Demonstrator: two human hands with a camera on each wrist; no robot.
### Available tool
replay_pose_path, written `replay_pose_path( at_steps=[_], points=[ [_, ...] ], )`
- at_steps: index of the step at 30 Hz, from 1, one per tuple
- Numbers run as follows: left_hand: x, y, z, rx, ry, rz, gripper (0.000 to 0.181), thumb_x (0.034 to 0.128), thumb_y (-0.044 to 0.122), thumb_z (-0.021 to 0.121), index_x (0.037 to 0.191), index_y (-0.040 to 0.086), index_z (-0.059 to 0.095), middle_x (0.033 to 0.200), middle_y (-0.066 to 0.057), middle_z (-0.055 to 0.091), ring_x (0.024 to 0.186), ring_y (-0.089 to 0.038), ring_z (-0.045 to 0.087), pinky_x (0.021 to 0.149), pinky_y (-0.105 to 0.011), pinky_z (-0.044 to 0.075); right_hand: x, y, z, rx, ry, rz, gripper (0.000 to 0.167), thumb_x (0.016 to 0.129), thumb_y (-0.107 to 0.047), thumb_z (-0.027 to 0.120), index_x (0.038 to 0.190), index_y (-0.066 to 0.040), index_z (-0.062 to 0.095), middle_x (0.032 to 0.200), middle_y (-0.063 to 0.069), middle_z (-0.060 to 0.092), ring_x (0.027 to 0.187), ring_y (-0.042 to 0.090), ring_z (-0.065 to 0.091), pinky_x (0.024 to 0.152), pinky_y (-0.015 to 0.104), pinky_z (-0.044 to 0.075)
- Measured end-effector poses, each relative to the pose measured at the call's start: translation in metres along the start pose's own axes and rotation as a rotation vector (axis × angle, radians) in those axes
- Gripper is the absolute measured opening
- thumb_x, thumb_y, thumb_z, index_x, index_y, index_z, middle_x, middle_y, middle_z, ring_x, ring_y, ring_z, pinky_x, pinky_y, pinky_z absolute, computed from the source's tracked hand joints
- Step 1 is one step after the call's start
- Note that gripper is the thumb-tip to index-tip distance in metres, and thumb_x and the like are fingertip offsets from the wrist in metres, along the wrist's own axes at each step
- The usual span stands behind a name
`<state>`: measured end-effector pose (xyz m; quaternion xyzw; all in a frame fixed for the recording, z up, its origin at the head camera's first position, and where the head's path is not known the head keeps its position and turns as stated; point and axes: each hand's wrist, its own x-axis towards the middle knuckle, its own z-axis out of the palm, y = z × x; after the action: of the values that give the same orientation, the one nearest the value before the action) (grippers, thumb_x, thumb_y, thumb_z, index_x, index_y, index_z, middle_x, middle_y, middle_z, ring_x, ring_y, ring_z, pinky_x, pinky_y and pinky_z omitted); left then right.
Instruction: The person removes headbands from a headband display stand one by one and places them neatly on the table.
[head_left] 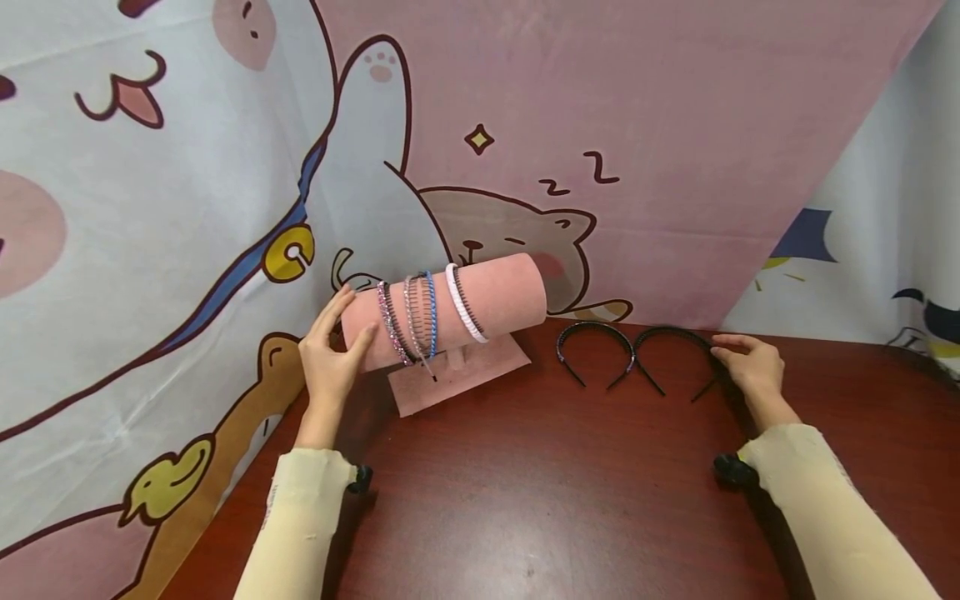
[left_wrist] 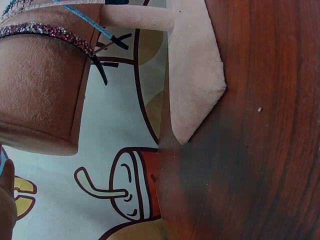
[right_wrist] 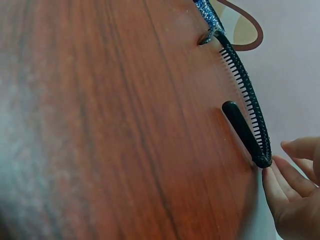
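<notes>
A pink fabric roll on a flat base, a headband stand point(head_left: 502, 296), leans on the table at the left. Around it sit a sparkly pink headband point(head_left: 390, 321), a pale toothed headband point(head_left: 411, 308), a blue headband point(head_left: 431, 308) and a white headband point(head_left: 463, 304). My left hand point(head_left: 330, 358) grips the stand's left end, thumb in front and fingers over the top. At the right, my right hand point(head_left: 750, 367) pinches a black headband point(right_wrist: 245, 85) by its curved side between thumb and fingertips. The other black headband point(head_left: 592, 325), with glittery patches, stands just left of it.
The brown wooden table point(head_left: 525, 500) stretches toward me. A cartoon-printed cloth point(head_left: 637, 100) hangs behind the stand and headbands and runs down the left side. Dark wrist cameras point(head_left: 735, 471) sit by the pale sleeves.
</notes>
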<state>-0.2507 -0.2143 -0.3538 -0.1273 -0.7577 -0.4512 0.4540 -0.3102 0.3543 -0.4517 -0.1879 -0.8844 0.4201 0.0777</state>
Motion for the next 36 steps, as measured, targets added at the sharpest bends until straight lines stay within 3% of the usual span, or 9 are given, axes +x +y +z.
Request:
replay_pose_path(
  at_steps=[8, 23, 25, 28, 31, 33, 35, 36],
  points=[
    [0.000, -0.002, 0.001, -0.007, -0.002, 0.005, 0.048, 0.0771, -0.002, 0.078, 0.124, -0.001, 0.068, 0.133, -0.023, 0.064, 0.127, -0.039, 0.059, 0.112, -0.018, 0.039, -0.005, -0.002, -0.001, -0.014, 0.020, -0.045, 0.047, 0.100, -0.034, 0.057, 0.134, -0.003, 0.061, 0.148, 0.024, 0.049, 0.139, 0.046, 0.038, 0.111, 0.057, 0.035],
    [0.001, -0.002, 0.000, -0.004, -0.003, -0.007, 0.048, 0.0764, -0.003, 0.079, 0.123, -0.002, 0.068, 0.133, -0.022, 0.064, 0.127, -0.039, 0.059, 0.111, -0.017, 0.039, -0.012, -0.004, -0.002, 0.006, 0.040, -0.057, 0.046, 0.099, -0.036, 0.057, 0.134, -0.005, 0.061, 0.149, 0.021, 0.048, 0.140, 0.044, 0.039, 0.111, 0.055, 0.035],
    [0.001, -0.002, 0.000, -0.004, -0.002, -0.007, 0.048, 0.0764, -0.003, 0.079, 0.123, -0.001, 0.068, 0.133, -0.022, 0.064, 0.127, -0.039, 0.059, 0.111, -0.017, 0.039, -0.012, -0.004, -0.002, -0.002, 0.046, -0.062, 0.047, 0.099, -0.037, 0.058, 0.134, -0.006, 0.062, 0.148, 0.021, 0.049, 0.139, 0.043, 0.041, 0.108, 0.049, 0.039],
    [0.001, -0.002, 0.000, -0.004, -0.002, -0.010, 0.048, 0.0765, -0.002, 0.079, 0.124, -0.001, 0.068, 0.133, -0.021, 0.064, 0.127, -0.039, 0.059, 0.111, -0.017, 0.039, -0.014, -0.005, -0.002, -0.010, 0.069, -0.077, 0.046, 0.098, -0.037, 0.060, 0.131, -0.007, 0.064, 0.142, 0.019, 0.056, 0.125, 0.036, 0.052, 0.090, 0.031, 0.044],
    [0.001, -0.002, 0.000, -0.004, -0.004, -0.012, 0.048, 0.0768, -0.002, 0.079, 0.124, -0.001, 0.068, 0.133, -0.021, 0.064, 0.128, -0.038, 0.059, 0.111, -0.017, 0.039, -0.016, -0.006, -0.002, -0.005, 0.097, -0.088, 0.044, 0.095, -0.037, 0.064, 0.128, -0.009, 0.067, 0.108, -0.004, 0.073, 0.091, 0.018, 0.058, 0.068, 0.020, 0.041],
    [0.000, -0.002, 0.000, -0.004, -0.004, -0.014, 0.048, 0.0769, -0.002, 0.079, 0.124, -0.001, 0.068, 0.133, -0.022, 0.064, 0.128, -0.038, 0.059, 0.112, -0.016, 0.039, -0.018, -0.006, -0.002, 0.016, 0.105, -0.095, 0.042, 0.094, -0.037, 0.066, 0.126, -0.009, 0.068, 0.084, -0.026, 0.065, 0.072, 0.006, 0.051, 0.058, 0.018, 0.040],
    [0.000, -0.001, 0.000, -0.003, -0.003, -0.016, 0.048, 0.0771, -0.002, 0.078, 0.124, -0.001, 0.068, 0.133, -0.022, 0.064, 0.128, -0.039, 0.059, 0.111, -0.016, 0.038, -0.019, -0.007, -0.003, 0.032, 0.107, -0.108, 0.042, 0.093, -0.036, 0.068, 0.125, -0.009, 0.069, 0.073, -0.043, 0.046, 0.063, -0.001, 0.046, 0.054, 0.017, 0.040],
    [0.000, -0.001, -0.001, -0.003, -0.003, -0.017, 0.047, 0.0772, -0.002, 0.078, 0.124, -0.001, 0.068, 0.133, -0.023, 0.064, 0.128, -0.039, 0.059, 0.112, -0.016, 0.038, -0.020, -0.008, -0.003, 0.052, 0.103, -0.113, 0.041, 0.093, -0.035, 0.068, 0.125, -0.008, 0.069, 0.070, -0.046, 0.044, 0.061, -0.004, 0.046, 0.053, 0.017, 0.041]
  ],
)
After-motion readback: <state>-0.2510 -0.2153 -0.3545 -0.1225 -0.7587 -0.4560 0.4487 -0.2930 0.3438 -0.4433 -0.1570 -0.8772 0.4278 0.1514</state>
